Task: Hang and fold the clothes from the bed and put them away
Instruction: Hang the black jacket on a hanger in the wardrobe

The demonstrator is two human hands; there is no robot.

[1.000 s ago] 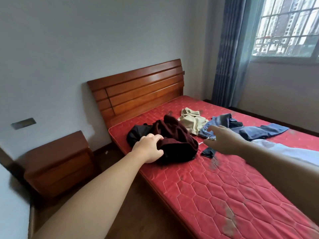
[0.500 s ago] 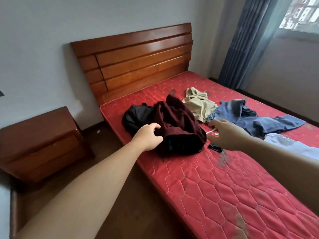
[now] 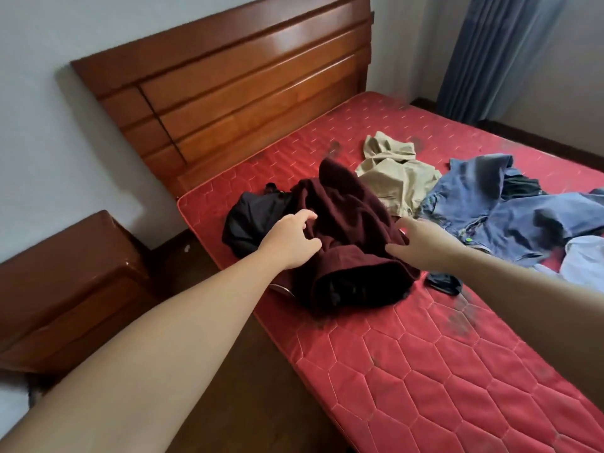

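Observation:
A crumpled maroon garment [image 3: 353, 217] lies near the head of the red mattress [image 3: 425, 371]. My left hand [image 3: 291, 240] reaches onto its left side with loosely curved fingers, gripping nothing. My right hand [image 3: 421, 243] rests open against its right side, thumb on the fabric. A black garment [image 3: 258, 217] lies to the left, partly under the maroon one. Behind are a beige garment [image 3: 395, 171] and a blue denim garment [image 3: 510, 217]. A pale blue shirt [image 3: 585, 263] shows at the right edge.
A wooden headboard [image 3: 245, 93] stands against the wall. A wooden nightstand [image 3: 65, 282] sits on the floor left of the bed. A blue curtain [image 3: 490, 53] hangs at the far right. A small dark item [image 3: 444, 282] lies by my right wrist.
The view has tilted down and closer to the bed. Both hands have moved in onto the maroon garment, the right hand shifting left from the denim side.

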